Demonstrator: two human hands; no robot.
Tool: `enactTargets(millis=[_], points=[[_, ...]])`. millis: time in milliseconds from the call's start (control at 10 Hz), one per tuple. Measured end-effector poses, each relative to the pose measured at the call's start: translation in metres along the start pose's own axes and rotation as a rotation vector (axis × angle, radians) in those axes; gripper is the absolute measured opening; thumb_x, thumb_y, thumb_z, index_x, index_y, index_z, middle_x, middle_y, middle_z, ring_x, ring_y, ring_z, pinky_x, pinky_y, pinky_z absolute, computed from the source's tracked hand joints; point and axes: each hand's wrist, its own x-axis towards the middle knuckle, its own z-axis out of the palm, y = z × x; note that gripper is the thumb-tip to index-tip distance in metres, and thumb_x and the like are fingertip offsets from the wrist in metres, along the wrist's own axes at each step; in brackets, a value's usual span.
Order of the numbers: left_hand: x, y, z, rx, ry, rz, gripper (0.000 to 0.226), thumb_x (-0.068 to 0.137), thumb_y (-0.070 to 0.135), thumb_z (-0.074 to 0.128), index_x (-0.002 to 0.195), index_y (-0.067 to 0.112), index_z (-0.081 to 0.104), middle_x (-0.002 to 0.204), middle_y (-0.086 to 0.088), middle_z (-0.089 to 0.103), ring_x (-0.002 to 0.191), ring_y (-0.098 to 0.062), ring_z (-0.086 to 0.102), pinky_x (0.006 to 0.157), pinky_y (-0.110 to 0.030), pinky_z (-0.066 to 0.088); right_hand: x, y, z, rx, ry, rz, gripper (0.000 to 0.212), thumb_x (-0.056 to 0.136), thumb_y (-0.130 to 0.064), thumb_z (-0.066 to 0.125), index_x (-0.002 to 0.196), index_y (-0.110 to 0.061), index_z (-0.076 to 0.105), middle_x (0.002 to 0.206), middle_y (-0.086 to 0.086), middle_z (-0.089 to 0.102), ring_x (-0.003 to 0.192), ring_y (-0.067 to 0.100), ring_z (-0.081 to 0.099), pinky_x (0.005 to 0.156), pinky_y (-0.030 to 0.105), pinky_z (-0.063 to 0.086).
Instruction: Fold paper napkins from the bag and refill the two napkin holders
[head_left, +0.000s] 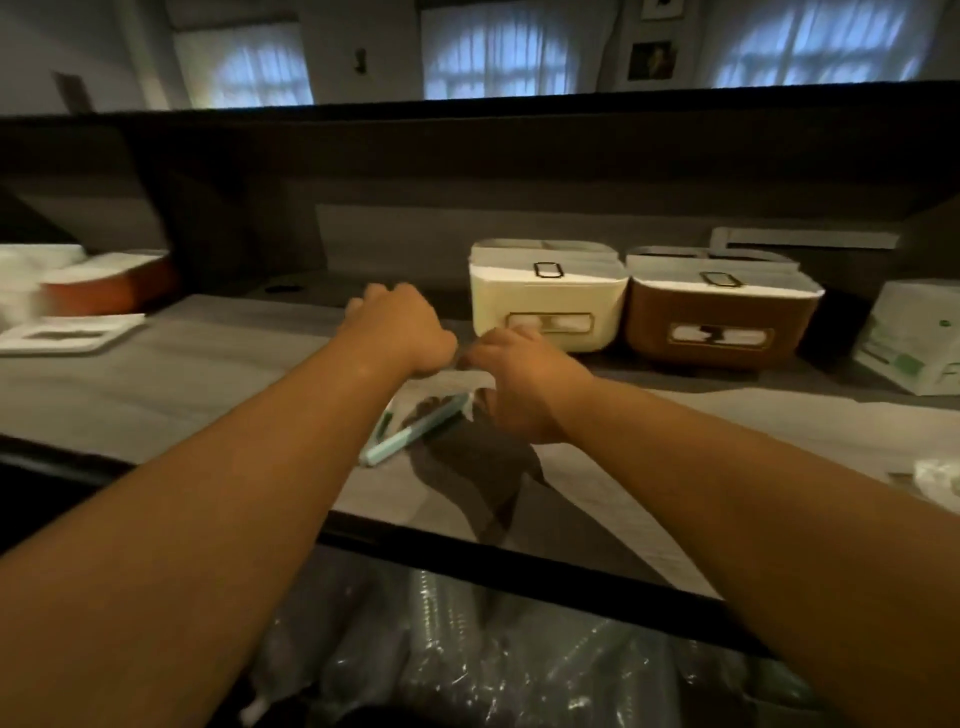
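Note:
Both hands meet over the counter centre. My left hand (402, 330) is curled into a fist just left of my right hand (519, 374), whose fingers curl down onto a white paper napkin (436, 389) lying beneath them. What each hand grips is partly hidden and blurred. A pale green pen-like object (410, 431) lies on the napkin's near edge. Behind the hands stand two napkin holders side by side, a cream one (545, 299) and a brown one (717, 322), both with white napkins showing at the top. A white napkin bag (914, 343) sits at the far right.
A white tray-like card (67, 332) and an orange-brown box (114, 286) sit at the left of the grey counter (182, 374). Crumpled plastic (935, 480) lies at the right edge. Clear plastic cup stacks (493, 649) fill the space below the counter's front edge.

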Motion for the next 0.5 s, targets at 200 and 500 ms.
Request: enactTargets(millis=[200, 500], points=[[-0.034, -0.058, 0.016, -0.034, -0.320, -0.019, 0.069, 0.092, 0.060, 0.058, 0.138, 0.008, 0.054, 0.132, -0.015, 0.058, 0.110, -0.030, 0.056, 0.087, -0.036, 0.046, 0.017, -0.032, 0.034, 0.001, -0.142, -0.028, 0.035, 0.097, -0.033, 0.053, 0.131, -0.041, 0.058, 0.131, -0.005, 0.055, 0.120, 0.022, 0.045, 0.100, 0.039, 0.042], [-0.038, -0.059, 0.043, -0.082, -0.113, 0.009, 0.065, 0.088, 0.036, 0.071, 0.144, 0.019, 0.043, 0.137, -0.010, 0.049, 0.119, -0.030, 0.048, 0.095, -0.042, 0.046, 0.001, -0.030, 0.039, 0.055, -0.037, 0.063, 0.051, 0.098, -0.032, 0.056, 0.148, -0.033, 0.044, 0.150, -0.002, 0.042, 0.138, 0.022, 0.035, 0.116, 0.041, 0.030]])
